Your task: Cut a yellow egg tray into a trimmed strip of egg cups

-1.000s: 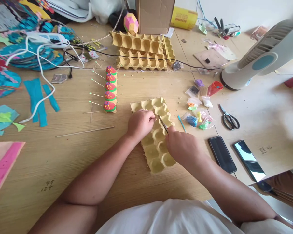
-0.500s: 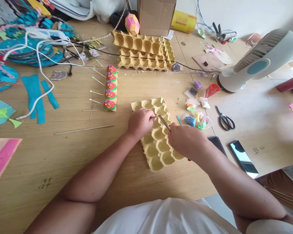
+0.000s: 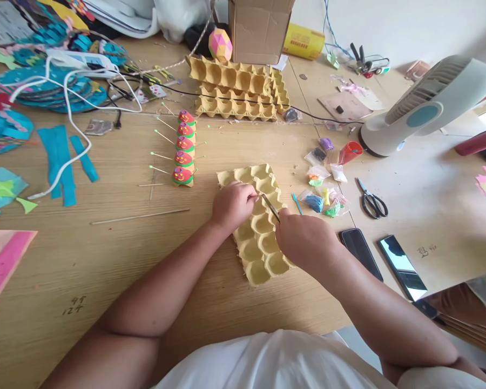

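Observation:
A yellow egg tray (image 3: pixel 251 249) lies on the table below both my hands. Over its upper left part is my left hand (image 3: pixel 234 204), closed, thumb and fingertips pinched together; what they grip is too small to make out. My right hand (image 3: pixel 303 235) is wrapped round a narrow metal-bladed tool (image 3: pixel 270 206), its handle hidden in the palm. The blade points up and left, its tip close to my left fingertips. Left of the tray stands an egg-carton caterpillar (image 3: pixel 183 159) with red faces, green bands and thin pale sticks on its sides.
Further egg trays (image 3: pixel 235 102) lie at the back. Bags of coloured clay (image 3: pixel 315 202), a red cup (image 3: pixel 350 152), black-handled scissors (image 3: pixel 373 202), two phones (image 3: pixel 362 254) and a white fan (image 3: pixel 413 116) are on the right. Leftward lie a thin stick (image 3: pixel 141 216), blue strips (image 3: pixel 59 162) and a white cable (image 3: pixel 69 116).
My right hand has shifted slightly left and down, tilting the blade steeper. More of the nearer phone shows. The left hand has stayed almost still. The view has moved slightly.

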Motion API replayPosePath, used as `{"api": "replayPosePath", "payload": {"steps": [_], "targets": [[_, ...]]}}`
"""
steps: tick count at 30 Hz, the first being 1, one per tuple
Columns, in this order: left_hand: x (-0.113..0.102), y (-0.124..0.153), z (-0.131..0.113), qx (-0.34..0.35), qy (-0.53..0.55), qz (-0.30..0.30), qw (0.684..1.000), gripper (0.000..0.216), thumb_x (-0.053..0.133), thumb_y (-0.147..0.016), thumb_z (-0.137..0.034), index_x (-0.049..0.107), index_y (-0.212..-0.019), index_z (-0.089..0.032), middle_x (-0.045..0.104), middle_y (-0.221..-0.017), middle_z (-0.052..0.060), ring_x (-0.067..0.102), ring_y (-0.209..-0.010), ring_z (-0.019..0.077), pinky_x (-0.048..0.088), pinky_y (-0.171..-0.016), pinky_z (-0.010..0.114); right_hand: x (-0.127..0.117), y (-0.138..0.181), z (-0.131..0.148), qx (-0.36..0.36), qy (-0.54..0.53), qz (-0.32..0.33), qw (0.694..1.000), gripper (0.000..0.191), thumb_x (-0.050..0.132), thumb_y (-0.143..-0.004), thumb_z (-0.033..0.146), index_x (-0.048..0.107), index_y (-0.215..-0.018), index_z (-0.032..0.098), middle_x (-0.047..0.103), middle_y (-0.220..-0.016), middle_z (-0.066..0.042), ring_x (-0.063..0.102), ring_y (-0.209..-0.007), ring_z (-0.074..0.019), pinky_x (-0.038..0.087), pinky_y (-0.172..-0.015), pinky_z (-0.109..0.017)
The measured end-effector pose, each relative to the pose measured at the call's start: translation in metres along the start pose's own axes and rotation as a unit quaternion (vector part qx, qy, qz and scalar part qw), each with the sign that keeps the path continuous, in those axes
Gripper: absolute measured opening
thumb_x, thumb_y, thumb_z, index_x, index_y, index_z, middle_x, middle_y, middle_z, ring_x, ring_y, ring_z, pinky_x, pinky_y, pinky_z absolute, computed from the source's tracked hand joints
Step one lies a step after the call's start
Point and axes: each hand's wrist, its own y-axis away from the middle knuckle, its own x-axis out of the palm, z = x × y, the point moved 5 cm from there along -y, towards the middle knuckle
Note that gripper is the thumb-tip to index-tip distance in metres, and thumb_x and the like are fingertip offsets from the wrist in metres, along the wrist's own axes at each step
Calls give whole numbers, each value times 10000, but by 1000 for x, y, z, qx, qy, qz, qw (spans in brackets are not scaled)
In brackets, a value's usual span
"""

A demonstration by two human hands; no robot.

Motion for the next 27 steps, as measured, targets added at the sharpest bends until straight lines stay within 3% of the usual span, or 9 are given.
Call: {"api": "replayPosePath", "payload": {"steps": [5,13,27], "targets": [[-1,0,0,0,2,0,1000,161,638,-875,-233,672,-717,-229,717,-798,26,624,-867,229,382,-638,325,6,1,-4,25,-25,-42,998,286,421,-1043,256,591,-1198,87,733,-763,-110,758,-724,-255,417,-515,-274],[-1,0,1,-1,1,3,1000,160,625,-880,-231,673,-728,-225,734,-833,34,637,-878,231,411,-662,327,8,5,-11,46,-53,-68,995,270,407,-1058,318,590,-1130,132,734,-731,-83,763,-731,-251,285,-483,-282],[-2,1,-2,6,-5,2,1000,167,613,-892,-232,693,-745,-225,749,-842,36,649,-888,235,397,-651,335,17,1,-7,37,-59,-86,994,323,380,-1068,330,575,-1218,121,748,-742,-82,761,-717,-247,291,-490,-285]]}}
